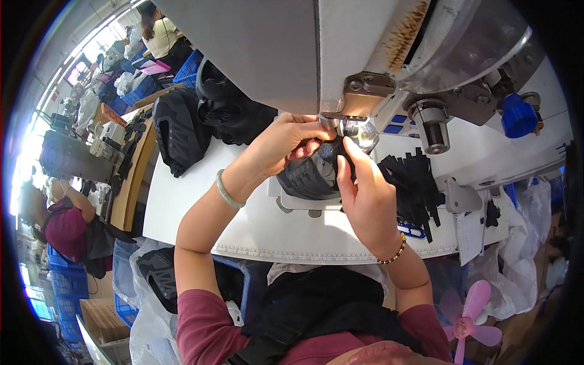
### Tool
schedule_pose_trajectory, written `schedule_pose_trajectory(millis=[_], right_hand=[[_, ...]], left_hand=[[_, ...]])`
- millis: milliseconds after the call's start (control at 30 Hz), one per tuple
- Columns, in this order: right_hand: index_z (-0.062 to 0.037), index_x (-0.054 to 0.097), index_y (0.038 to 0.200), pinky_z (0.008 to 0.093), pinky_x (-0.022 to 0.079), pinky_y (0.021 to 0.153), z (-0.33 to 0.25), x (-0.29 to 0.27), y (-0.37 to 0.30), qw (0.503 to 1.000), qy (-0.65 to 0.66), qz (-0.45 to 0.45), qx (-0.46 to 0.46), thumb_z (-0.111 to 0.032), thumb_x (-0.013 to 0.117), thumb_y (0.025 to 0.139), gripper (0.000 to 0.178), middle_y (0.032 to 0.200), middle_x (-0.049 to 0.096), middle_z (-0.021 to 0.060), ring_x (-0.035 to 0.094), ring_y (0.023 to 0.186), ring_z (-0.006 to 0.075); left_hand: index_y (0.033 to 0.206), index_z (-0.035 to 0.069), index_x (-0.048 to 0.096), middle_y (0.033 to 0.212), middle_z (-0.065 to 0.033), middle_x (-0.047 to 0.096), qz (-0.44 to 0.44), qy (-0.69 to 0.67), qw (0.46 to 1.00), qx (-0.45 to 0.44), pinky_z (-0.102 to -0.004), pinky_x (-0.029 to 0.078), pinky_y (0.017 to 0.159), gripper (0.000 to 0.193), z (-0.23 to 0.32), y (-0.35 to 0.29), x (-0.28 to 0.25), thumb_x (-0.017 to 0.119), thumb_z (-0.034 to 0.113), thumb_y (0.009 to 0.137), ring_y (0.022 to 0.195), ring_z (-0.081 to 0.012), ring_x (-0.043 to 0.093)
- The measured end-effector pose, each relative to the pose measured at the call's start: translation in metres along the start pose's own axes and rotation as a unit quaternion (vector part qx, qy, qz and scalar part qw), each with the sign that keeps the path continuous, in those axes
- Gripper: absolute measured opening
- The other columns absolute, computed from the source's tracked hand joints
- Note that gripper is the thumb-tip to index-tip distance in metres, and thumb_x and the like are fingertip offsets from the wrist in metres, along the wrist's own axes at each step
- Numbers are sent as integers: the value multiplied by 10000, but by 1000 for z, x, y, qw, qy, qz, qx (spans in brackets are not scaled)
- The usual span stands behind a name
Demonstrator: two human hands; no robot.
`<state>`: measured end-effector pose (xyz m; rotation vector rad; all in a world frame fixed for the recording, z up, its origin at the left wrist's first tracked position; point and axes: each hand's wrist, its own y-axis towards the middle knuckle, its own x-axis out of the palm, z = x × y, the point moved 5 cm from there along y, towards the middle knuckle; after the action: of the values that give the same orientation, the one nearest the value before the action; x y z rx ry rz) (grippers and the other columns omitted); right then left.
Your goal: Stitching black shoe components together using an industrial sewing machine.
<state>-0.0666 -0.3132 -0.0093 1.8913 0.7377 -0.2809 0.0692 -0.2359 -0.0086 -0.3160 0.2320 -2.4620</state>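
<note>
Here, at a white sewing table [255, 231], a worker's two hands meet on a dark shoe upper [307, 176] lying directly beneath the head of a grey sewing machine [292, 48]. The left hand [286, 140], a pale green bangle [226, 190] on its wrist, comes in from above and to the left of the piece, its fingers curled closed and pinching the upper's top edge close under the needle area. The right hand [365, 194], with a beaded bracelet [392, 252] at the wrist, sits just to the right of the piece; its thumb and forefinger are stretched upward and pressed against the upper's right edge, the remaining fingers folded loosely. The upper thus lies between both hands, touching each, its ribbed dark body bulging toward the worker. A pile of black cut strips [413, 182] rests on the table just right of the right hand. More dark uppers [179, 131] are heaped at the far left of the table. A small pink fan [465, 322] shows at lower right.
</note>
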Motion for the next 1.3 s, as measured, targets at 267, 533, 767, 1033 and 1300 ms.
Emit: schedule_pose_trajectory(millis=[267, 533, 767, 1033, 1300], right_hand=[[-51, 427, 900, 303, 412, 406, 20, 13, 9, 994, 94, 26, 40, -32, 665, 816, 253, 551, 500, 82, 554, 437, 213], [-33, 377, 888, 188, 412, 508, 21, 12, -4, 976, 172, 14, 134, -14, 618, 862, 243, 651, 490, 24, 471, 589, 24], [-33, 361, 913, 159, 346, 498, 22, 17, -1, 967, 233, 17, 105, 5, 569, 887, 214, 709, 449, 2, 418, 589, 10], [-11, 483, 976, 177, 350, 481, -26, 5, -34, 962, 245, -113, 30, -65, 710, 796, 295, 761, 564, 81, 409, 522, 23], [-18, 570, 1051, 216, 325, 454, -46, 38, 3, 876, 288, -381, 62, -115, 770, 714, 403, 565, 480, -22, 378, 493, 30]], left_hand=[[915, -57, 642, 620, -14, 482, -6, -57, 997, 46, -199, 302, 441, 166, 6, 15, -14, 569, 71, 840, 496, -70, 399], [643, 45, 552, 580, -6, 477, -28, -7, 997, 71, -197, 261, 395, 278, -13, 21, -12, 699, 229, 792, 437, -53, 400], [845, 5, 628, 690, 22, 503, -38, 53, 987, 147, -219, 335, 542, 246, -8, 10, -1, 572, 241, 888, 612, -55, 425], [747, -17, 563, 597, 16, 429, -59, 368, 898, 234, -259, 332, 518, 204, 14, -65, -16, 589, 164, 839, 579, -57, 368], [956, 30, 512, 806, -17, 583, -76, 350, 899, 253, -207, 449, 634, 257, 23, -137, -44, 703, 48, 785, 747, -42, 523]])
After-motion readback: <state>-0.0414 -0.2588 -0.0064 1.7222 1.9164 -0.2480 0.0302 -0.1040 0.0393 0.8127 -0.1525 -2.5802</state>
